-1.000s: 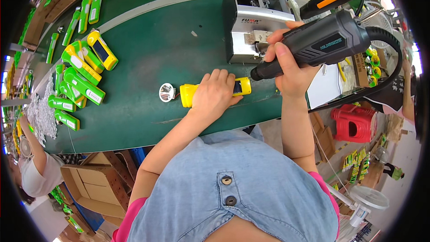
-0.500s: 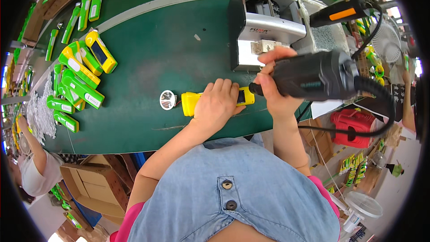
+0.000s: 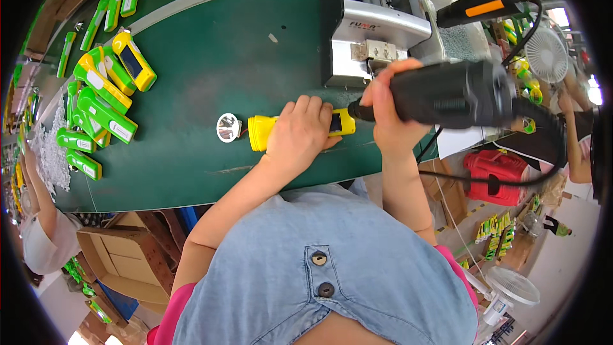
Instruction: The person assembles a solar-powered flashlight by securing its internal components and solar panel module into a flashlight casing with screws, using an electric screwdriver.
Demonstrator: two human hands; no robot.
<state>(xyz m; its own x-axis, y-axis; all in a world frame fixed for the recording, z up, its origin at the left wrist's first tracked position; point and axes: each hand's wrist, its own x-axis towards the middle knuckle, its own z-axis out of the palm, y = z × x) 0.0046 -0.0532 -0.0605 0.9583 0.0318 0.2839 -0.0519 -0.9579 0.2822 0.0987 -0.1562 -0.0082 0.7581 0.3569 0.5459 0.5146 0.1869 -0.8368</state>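
Observation:
A yellow flashlight (image 3: 258,133) lies on its side on the green table, with a dark panel showing near its right end. My left hand (image 3: 297,129) is closed over its middle and presses it to the table. At its left end sits a round silver reflector (image 3: 228,127), apart from the body and apparently joined by a short wire. My right hand (image 3: 393,112) grips a black electric screwdriver (image 3: 447,96), held nearly level. The screwdriver's nose is at the flashlight's right end; my view does not show whether they touch.
A silver and black screw feeder (image 3: 377,25) stands beyond my right hand. At left lies a pile of green and yellow flashlights (image 3: 105,99). Another black tool with an orange stripe (image 3: 479,9) is at the far right. A black cable (image 3: 491,183) loops at right.
The whole view has shifted slightly, moving the table's things left and up. My left hand still holds the flashlight, and the screwdriver stays at its right end.

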